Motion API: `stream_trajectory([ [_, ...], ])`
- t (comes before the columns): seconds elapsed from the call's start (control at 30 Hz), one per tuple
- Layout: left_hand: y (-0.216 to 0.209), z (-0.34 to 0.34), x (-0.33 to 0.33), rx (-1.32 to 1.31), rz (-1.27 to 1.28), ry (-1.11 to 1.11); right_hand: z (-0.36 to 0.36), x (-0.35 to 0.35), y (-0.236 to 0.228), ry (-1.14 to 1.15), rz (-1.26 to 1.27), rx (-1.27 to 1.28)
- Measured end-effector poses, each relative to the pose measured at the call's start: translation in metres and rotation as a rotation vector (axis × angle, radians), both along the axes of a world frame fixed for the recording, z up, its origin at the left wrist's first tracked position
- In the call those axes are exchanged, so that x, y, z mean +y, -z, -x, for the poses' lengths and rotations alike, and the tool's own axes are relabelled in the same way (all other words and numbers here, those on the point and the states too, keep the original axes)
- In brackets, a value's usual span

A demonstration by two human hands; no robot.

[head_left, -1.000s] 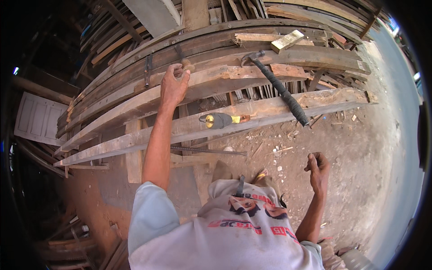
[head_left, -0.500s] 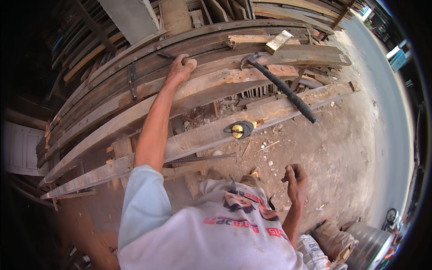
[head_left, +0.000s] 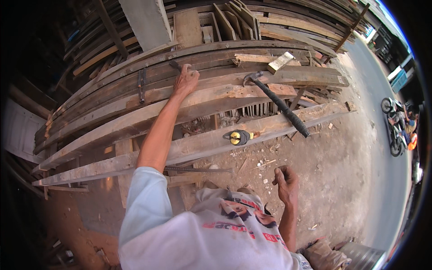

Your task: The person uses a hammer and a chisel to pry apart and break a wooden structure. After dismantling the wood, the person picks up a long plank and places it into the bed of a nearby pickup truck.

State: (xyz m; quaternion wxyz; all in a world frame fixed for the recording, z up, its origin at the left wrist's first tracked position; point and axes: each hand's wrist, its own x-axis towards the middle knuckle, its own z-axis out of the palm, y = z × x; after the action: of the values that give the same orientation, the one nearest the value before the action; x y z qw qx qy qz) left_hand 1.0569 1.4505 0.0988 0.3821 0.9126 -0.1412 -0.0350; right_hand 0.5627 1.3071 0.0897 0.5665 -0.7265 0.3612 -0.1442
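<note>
My left hand (head_left: 186, 83) reaches out over the stacked beams, its fingers curled at the end of a dark flat tool (head_left: 174, 65) lying on the wood; its exact kind is unclear. Left of that hand lies a pair of long-handled pincers (head_left: 141, 85). My right hand (head_left: 286, 183) hangs over the ground at my right side, fingers curled in, with nothing showing in it. A claw hammer (head_left: 281, 103) with a black-wrapped handle rests across the beams. On the nearest beam sits a yellow-and-dark object (head_left: 239, 137) wound with dark cord.
Long weathered beams (head_left: 202, 143) span the work area, with a short wood block (head_left: 280, 62) near the far right. A ribbed metal bar (head_left: 198, 169) lies below the nearest beam. Motorcycles (head_left: 396, 128) are on the road at right. Sacks (head_left: 325, 256) stand lower right.
The view has shifted, so the beams and tools sit lower in it. My left hand stays at the dark tool, its fingers slightly less tucked. Motorcycles have come into view on the road.
</note>
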Motion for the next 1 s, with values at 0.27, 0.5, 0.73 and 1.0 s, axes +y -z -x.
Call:
stream_trajectory([
  [0.27, -0.121, 0.127, 0.056, -0.019, 0.647, 0.145, -0.035, -0.011, -0.043, 0.016, 0.339, -0.334],
  [0.5, -0.181, 0.243, 0.086, 0.081, 0.763, 0.664, -0.143, 0.015, -0.144, -0.246, 1.14, -0.603],
  [0.73, -0.165, 0.245, 0.08, 0.281, 0.932, 0.759, -0.162, 0.003, -0.129, -0.205, 0.99, -0.589],
  [1.0, -0.076, 0.234, 0.066, 0.31, 0.49, 0.649, -0.143, 0.018, -0.182, 0.011, -0.136, -1.147],
])
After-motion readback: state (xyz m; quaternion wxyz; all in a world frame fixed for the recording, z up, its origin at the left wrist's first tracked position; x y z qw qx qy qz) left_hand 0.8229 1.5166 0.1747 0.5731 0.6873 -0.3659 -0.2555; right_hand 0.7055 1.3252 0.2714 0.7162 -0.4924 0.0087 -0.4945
